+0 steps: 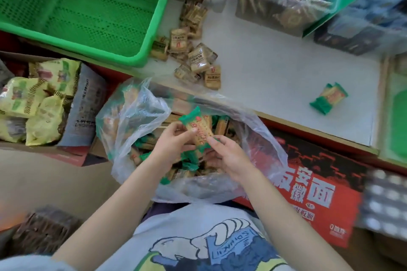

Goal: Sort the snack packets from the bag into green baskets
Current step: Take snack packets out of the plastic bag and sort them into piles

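A clear plastic bag (pixel 134 114) lies open in front of me, filled with several green-ended snack packets. Above its mouth, my left hand (pixel 174 141) and my right hand (pixel 224 156) both pinch one green-and-tan packet (pixel 198 126), the left at its upper side, the right at its lower end. An empty green basket (pixel 152 26) stands at the upper left on the white shelf (pixel 275 68). One more green packet (pixel 329 98) lies alone on the shelf at right. Several brown packets (pixel 198 59) are scattered beside the basket.
Yellow-green snack bags (pixel 37 103) fill a box at left. A red noodle carton (pixel 308 193) sits under the bag at right. Clear bins of brown snacks (pixel 275 0) stand at the back, with a second green basket's edge (pixel 394 116) at far right.
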`<state>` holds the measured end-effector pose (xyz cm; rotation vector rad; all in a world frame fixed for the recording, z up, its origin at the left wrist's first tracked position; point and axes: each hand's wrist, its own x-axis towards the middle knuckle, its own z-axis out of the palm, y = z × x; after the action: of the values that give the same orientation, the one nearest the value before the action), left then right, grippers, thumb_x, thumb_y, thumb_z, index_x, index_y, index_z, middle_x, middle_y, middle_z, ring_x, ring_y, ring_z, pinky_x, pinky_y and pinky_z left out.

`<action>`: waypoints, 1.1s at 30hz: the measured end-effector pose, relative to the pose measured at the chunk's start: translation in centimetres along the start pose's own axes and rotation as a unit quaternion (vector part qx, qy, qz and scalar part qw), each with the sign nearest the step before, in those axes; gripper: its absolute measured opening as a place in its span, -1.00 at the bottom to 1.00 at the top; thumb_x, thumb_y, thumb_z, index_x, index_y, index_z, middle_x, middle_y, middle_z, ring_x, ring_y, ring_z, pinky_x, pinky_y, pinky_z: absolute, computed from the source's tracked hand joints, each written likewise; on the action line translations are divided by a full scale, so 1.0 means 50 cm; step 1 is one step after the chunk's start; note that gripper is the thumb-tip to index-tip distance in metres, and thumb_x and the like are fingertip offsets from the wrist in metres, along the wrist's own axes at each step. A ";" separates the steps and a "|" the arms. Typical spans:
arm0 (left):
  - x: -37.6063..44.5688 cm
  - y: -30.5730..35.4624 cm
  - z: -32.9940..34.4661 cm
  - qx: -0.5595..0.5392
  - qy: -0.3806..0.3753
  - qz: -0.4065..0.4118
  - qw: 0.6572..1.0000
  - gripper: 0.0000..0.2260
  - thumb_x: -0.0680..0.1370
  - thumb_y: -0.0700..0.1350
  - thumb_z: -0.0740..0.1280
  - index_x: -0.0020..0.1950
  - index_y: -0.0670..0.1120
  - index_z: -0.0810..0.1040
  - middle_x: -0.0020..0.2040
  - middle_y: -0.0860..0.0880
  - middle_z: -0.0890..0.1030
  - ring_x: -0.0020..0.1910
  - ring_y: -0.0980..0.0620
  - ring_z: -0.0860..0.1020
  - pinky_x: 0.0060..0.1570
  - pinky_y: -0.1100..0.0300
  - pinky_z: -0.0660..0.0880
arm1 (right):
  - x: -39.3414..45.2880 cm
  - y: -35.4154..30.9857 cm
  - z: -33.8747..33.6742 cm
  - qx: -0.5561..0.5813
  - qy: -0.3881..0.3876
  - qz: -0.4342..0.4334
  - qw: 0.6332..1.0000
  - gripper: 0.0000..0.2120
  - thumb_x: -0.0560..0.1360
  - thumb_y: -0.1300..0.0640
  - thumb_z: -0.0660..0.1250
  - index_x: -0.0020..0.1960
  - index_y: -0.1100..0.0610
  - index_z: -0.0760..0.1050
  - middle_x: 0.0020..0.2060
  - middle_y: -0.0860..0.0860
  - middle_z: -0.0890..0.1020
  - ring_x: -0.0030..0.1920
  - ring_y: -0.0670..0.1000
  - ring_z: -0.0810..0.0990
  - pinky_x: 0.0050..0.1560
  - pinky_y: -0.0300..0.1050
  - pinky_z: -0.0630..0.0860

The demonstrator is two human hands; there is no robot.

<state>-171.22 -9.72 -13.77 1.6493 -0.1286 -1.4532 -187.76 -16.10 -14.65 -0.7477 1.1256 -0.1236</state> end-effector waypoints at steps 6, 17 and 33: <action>0.061 0.021 0.256 0.283 -0.006 0.197 0.939 -0.68 0.60 0.09 0.35 0.28 -0.04 0.53 0.24 -0.04 0.57 0.31 -0.06 0.49 0.29 0.11 0.38 | -0.082 -0.070 -0.219 0.092 0.188 -0.086 0.974 -0.82 0.56 0.05 0.41 0.06 0.15 0.63 -0.13 0.14 0.72 -0.18 0.10 0.68 -0.08 0.02 0.61; 0.179 -0.096 0.413 0.731 -0.035 0.233 0.640 -0.31 0.54 0.40 -0.17 0.62 0.19 -0.16 0.65 0.00 -0.21 0.60 -0.07 -0.30 0.52 -0.18 -0.29 | -0.036 -0.159 -0.546 0.215 0.299 -0.073 0.927 -0.66 0.61 0.17 0.35 0.35 0.25 0.43 0.03 0.13 0.69 -0.12 0.07 0.74 -0.18 -0.12 0.62; 0.151 -0.078 0.251 0.706 0.017 0.283 0.649 -0.42 0.62 0.24 -0.21 0.64 0.11 0.03 0.65 -0.01 -0.11 0.62 -0.05 -0.21 0.55 -0.12 -0.22 | -0.050 -0.030 -0.335 -0.629 0.041 0.054 0.774 -0.43 0.56 0.02 0.31 0.54 -0.01 0.25 0.30 0.11 0.55 0.08 0.13 0.62 0.01 0.04 0.61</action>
<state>-181.19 -18.79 -20.68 2.3664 -1.9936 -0.6485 -202.71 -24.11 -15.49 -1.8691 1.2570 0.7997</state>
